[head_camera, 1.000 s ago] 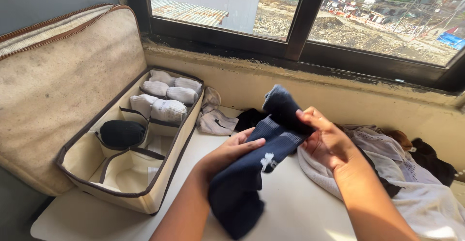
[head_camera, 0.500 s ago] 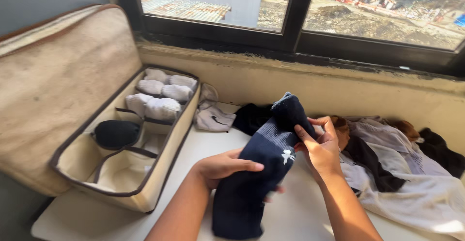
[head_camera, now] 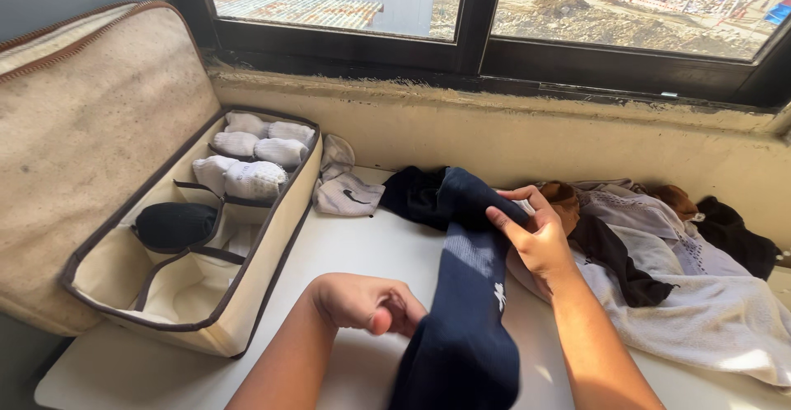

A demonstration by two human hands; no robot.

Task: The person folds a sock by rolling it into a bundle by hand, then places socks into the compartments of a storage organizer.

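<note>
A long navy sock [head_camera: 468, 295] with a small white mark stretches over the white table [head_camera: 346, 253] in front of me. My right hand [head_camera: 531, 233] pinches its upper end near the window wall. My left hand [head_camera: 371, 303] grips its lower part, fingers curled into the fabric. To the left stands an open beige fabric organiser [head_camera: 194, 237] with dark trim; its far compartments hold rolled white socks [head_camera: 251, 159] and a middle one holds a rolled black sock [head_camera: 175, 224].
A grey-white sock [head_camera: 348, 196] and a black garment [head_camera: 416, 192] lie by the wall. A heap of white, black and brown clothes [head_camera: 676, 278] covers the table's right side. The organiser's lid [head_camera: 91, 138] leans up at left. A dark-framed window [head_camera: 470, 14] runs above.
Both hands lowered the navy sock toward the table and drew it out lengthwise. My left hand slid down and closed on its lower part; the view tilted slightly down.
</note>
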